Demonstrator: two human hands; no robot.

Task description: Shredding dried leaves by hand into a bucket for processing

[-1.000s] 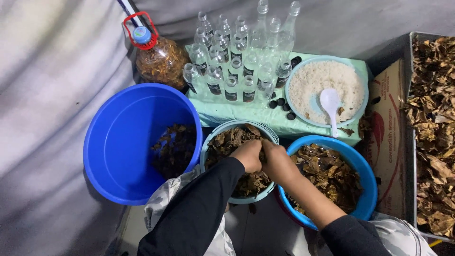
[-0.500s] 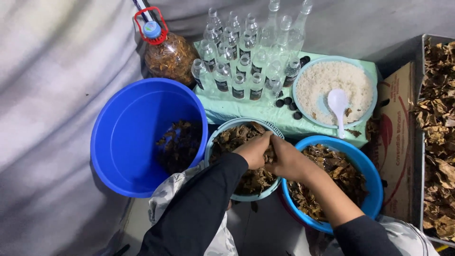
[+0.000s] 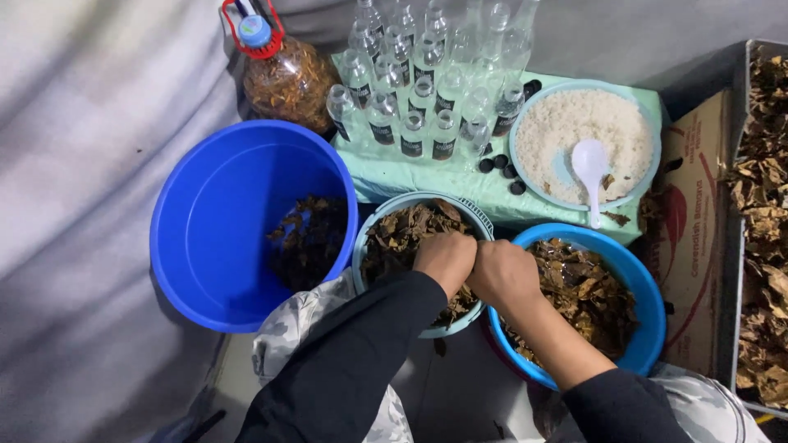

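My left hand [image 3: 444, 258] and my right hand [image 3: 502, 274] are pressed together over a pale blue bowl [image 3: 399, 207] heaped with dry brown leaves [image 3: 401, 232]. Both fists are closed on leaves from that bowl, knuckles up, fingertips hidden. Right of them stands a bright blue basin [image 3: 645, 283] holding darker, wet-looking leaves [image 3: 584, 289]. To the left sits a large blue bucket [image 3: 212, 221] with a small dark pile of leaves [image 3: 308, 238] at its bottom.
A mint-green low table [image 3: 410, 175] carries several small clear bottles [image 3: 414, 90], black caps [image 3: 499, 166], and a bowl of white grains [image 3: 583, 131] with a white spoon [image 3: 590, 164]. A big jar [image 3: 286, 78] stands behind the bucket. A cardboard box [image 3: 696, 205] and leaf tray [image 3: 763, 221] lie right.
The view has shifted slightly right and down. My hands stay together over the pale bowl, kneading the leaves, with the left hand drawn a little closer to me.
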